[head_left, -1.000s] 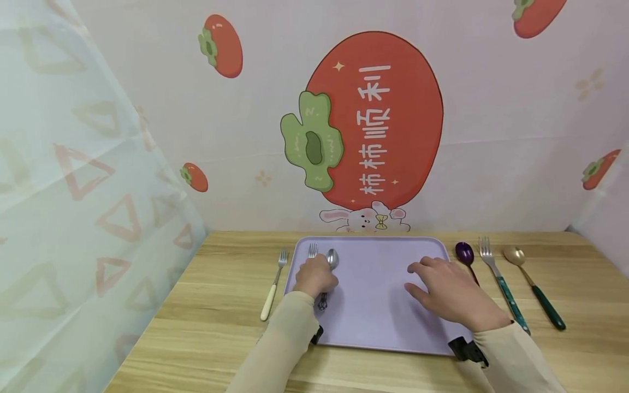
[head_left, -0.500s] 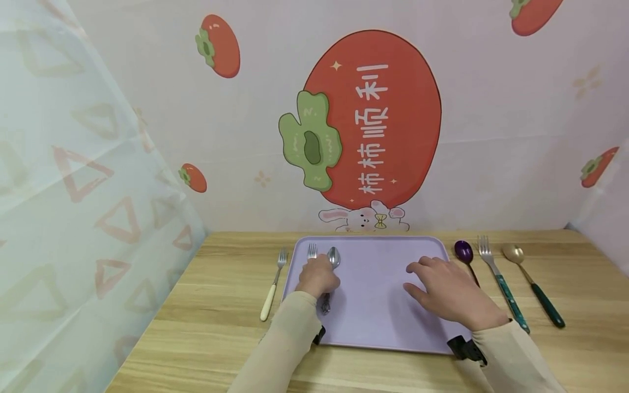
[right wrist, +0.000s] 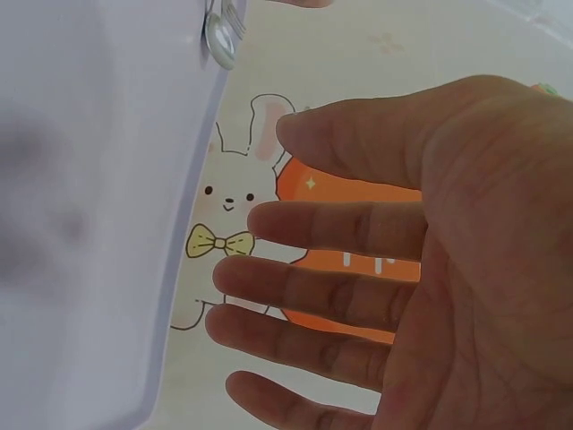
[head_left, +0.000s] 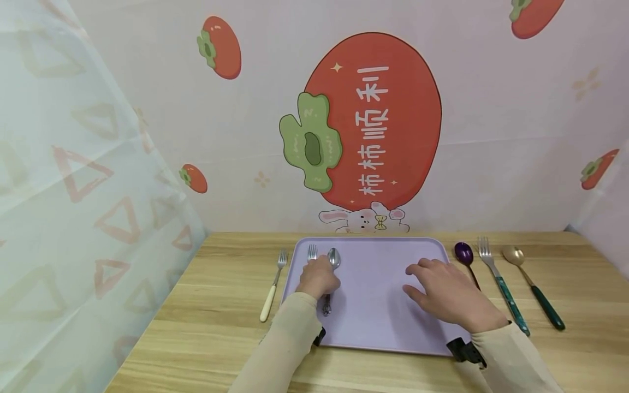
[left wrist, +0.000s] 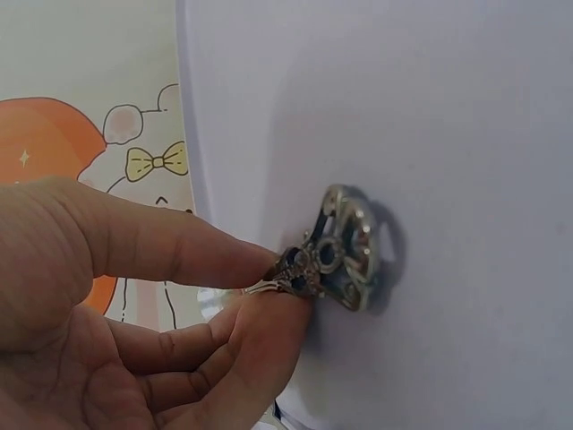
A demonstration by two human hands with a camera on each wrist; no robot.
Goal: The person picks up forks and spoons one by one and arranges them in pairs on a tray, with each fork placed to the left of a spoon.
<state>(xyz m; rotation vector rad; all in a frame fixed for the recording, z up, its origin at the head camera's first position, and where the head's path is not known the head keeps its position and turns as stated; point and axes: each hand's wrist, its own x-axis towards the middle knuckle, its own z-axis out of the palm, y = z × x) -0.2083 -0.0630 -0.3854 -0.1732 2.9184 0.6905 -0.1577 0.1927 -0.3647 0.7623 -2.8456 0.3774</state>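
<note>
white lettering 柿柿顺利 (head_left: 372, 131) stands on the red persimmon (head_left: 415, 117).

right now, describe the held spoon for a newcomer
Find the lilac tray on the wood-grain table. On its left side, the left hand pinches a silver spoon with an ornate handle tip. Its rounded bowl distinguishes it from the fork alongside.
</note>
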